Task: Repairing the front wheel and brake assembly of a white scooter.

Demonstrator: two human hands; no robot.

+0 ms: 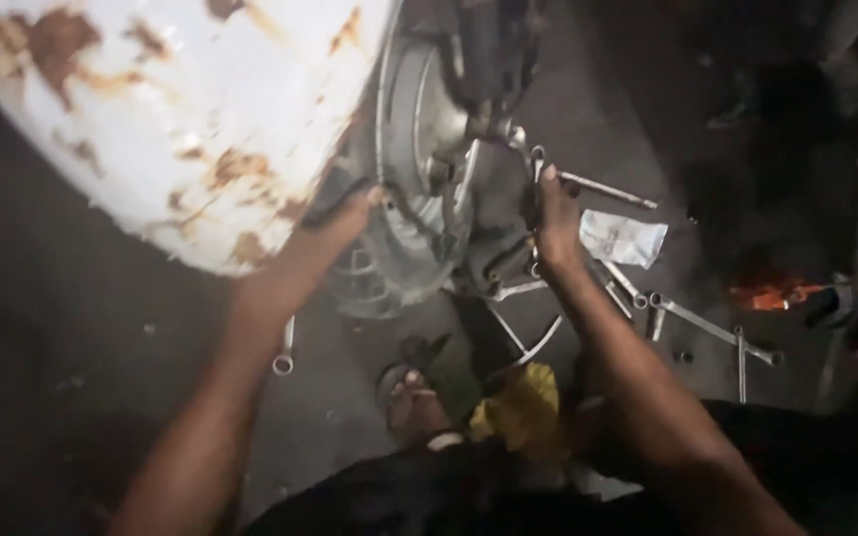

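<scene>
The left hand (355,213) is closed around the dark tyre edge of the wheel (419,129), just under the rusty white fender (171,109). The right hand (556,213) grips a spanner (603,189) at the wheel hub. More spanners (707,328) and a white packet (623,238) lie on the floor (340,397) to the right, near a sandalled foot (414,397).

Dark concrete floor (350,397), scattered spanners (707,328), white packet (628,238), yellow rag (523,402)

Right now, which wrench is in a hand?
The wrench at the wheel hub, gripped by the right hand. The other wrenches lie loose on the floor.
</scene>
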